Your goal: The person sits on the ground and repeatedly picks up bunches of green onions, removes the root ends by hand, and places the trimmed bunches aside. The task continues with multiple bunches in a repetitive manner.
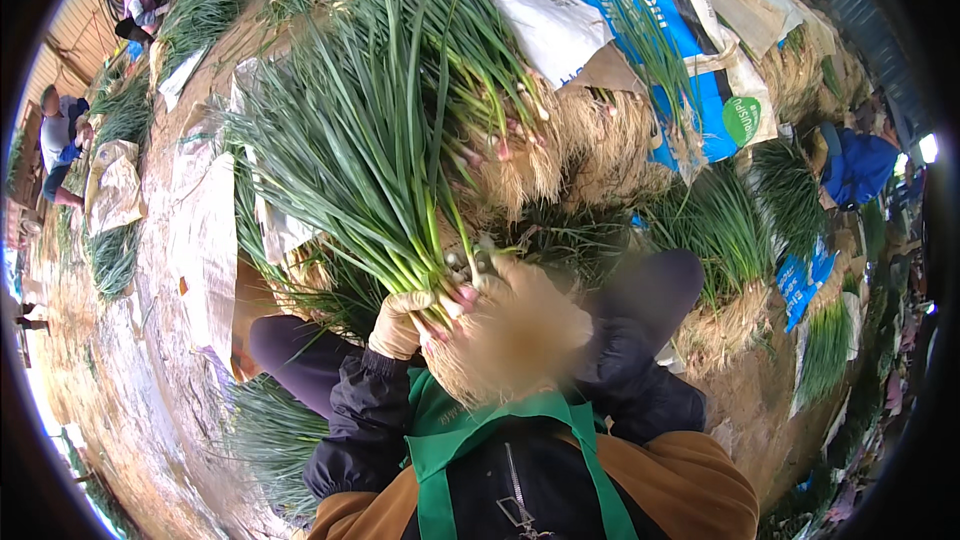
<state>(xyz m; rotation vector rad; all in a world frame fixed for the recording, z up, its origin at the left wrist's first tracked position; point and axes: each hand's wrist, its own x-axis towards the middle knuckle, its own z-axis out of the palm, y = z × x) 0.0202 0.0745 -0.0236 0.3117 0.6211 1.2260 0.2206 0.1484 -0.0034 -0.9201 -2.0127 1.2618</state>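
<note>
My left hand (397, 325), in a pale glove, grips a bunch of green onions (405, 240) around its lower stems. Long green leaves fan up and away from me, while reddish-white bulbs and a pale root mass (457, 371) hang toward my green apron (487, 420). At the right side of the bunch is my right hand (536, 292), also gloved, its fingertips pinching the base of one green onion stem (463, 240). A smudge blurs much of that hand and the roots beside it.
Beyond my hands lies a heap of green onions (517, 112), partly covered by a white sack (540, 19) and a blue printed sack (660, 37). More bundles (720, 240) are at right. Coworkers sit at far left (64, 135), upper left (142, 0) and right (859, 165).
</note>
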